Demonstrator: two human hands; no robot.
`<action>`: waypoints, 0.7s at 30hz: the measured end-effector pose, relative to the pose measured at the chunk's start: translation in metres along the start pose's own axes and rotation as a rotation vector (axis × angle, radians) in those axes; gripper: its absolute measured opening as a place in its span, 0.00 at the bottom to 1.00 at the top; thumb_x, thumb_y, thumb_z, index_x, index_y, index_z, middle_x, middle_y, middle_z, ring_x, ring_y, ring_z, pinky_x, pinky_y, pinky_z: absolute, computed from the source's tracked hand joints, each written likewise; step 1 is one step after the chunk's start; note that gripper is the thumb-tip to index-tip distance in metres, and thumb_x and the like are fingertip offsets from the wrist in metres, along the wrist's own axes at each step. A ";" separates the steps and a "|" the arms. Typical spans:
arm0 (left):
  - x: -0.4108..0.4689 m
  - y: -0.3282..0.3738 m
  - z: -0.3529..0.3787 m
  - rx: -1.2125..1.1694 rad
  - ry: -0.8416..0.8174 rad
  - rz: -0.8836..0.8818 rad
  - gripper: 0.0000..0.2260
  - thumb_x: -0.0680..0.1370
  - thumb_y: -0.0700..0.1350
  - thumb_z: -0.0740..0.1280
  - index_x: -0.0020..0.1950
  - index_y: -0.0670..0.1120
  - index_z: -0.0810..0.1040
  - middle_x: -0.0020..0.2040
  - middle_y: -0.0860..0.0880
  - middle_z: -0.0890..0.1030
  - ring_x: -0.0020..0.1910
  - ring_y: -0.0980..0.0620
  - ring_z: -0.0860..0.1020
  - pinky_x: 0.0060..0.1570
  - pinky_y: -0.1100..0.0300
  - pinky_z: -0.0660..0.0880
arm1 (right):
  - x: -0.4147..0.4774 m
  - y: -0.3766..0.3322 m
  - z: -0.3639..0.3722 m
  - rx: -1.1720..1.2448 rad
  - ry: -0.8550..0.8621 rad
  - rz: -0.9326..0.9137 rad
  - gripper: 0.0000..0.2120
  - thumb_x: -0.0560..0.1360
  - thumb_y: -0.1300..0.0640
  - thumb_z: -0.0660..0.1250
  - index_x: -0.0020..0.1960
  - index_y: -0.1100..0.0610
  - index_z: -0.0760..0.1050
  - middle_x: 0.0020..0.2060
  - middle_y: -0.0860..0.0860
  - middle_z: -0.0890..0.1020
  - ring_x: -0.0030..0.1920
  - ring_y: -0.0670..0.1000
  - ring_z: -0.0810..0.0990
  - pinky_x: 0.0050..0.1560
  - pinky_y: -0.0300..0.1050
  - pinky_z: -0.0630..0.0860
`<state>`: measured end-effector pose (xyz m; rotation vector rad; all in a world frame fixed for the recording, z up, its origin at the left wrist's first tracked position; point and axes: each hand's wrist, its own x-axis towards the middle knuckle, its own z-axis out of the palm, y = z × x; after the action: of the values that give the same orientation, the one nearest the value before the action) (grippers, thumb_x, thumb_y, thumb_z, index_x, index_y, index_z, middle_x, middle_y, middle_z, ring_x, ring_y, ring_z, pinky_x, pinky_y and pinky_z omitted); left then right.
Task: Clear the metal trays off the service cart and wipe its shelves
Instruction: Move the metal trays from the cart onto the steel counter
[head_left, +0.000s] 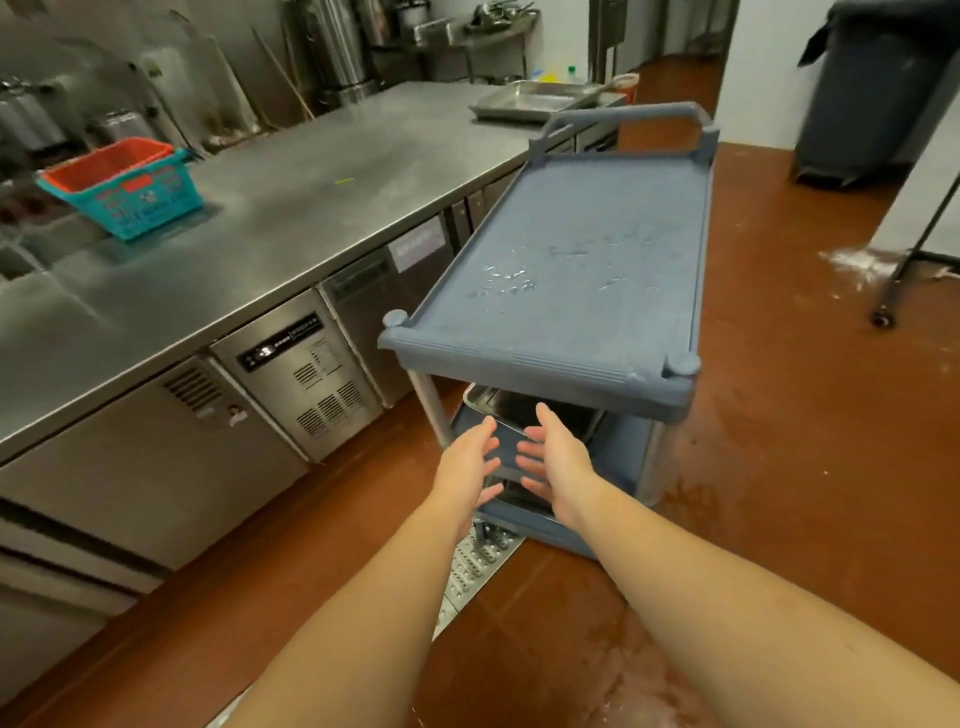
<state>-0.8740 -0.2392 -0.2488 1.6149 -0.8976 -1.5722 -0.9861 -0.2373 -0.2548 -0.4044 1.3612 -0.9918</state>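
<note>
A blue-grey plastic service cart (566, 358) stands on the floor beside the steel counter. Its top shelf (613, 208) carries no tray and has water droplets near the front. On the lower shelf sits a metal tray (498, 397), mostly hidden under the top shelf. My left hand (467, 457) and my right hand (553, 460) are stretched out side by side in front of that tray, fingers spread, holding nothing. Another metal tray (535, 98) lies on the far end of the counter.
The long steel counter (291, 208) runs along the left, with a teal and red basket (124, 187) on it. A dark bin (872, 93) stands at the back right. A wheeled rack leg (904, 265) and a perforated floor drain (478, 566) are nearby. The brown floor looks wet.
</note>
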 end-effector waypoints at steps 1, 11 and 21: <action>0.001 0.000 -0.001 0.006 -0.003 0.003 0.20 0.80 0.56 0.61 0.70 0.51 0.71 0.66 0.50 0.75 0.64 0.50 0.73 0.60 0.50 0.73 | 0.001 0.000 0.001 0.006 0.007 -0.001 0.23 0.80 0.41 0.57 0.63 0.56 0.74 0.56 0.52 0.79 0.57 0.52 0.78 0.64 0.54 0.73; 0.063 0.007 -0.047 0.056 -0.104 -0.012 0.20 0.81 0.56 0.60 0.71 0.51 0.70 0.66 0.50 0.75 0.65 0.49 0.73 0.61 0.50 0.72 | 0.042 0.014 0.031 0.025 0.130 -0.005 0.23 0.80 0.40 0.56 0.65 0.56 0.73 0.58 0.53 0.78 0.57 0.52 0.78 0.61 0.51 0.74; 0.166 0.001 -0.093 0.376 -0.255 0.081 0.16 0.81 0.52 0.59 0.67 0.51 0.74 0.65 0.51 0.76 0.65 0.51 0.72 0.68 0.48 0.67 | 0.097 0.024 0.066 0.039 0.329 0.036 0.24 0.79 0.40 0.58 0.64 0.58 0.73 0.56 0.54 0.80 0.55 0.54 0.79 0.57 0.50 0.75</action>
<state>-0.7777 -0.3805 -0.3316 1.6208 -1.4490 -1.6480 -0.9253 -0.3181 -0.3185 -0.1908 1.6346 -1.0863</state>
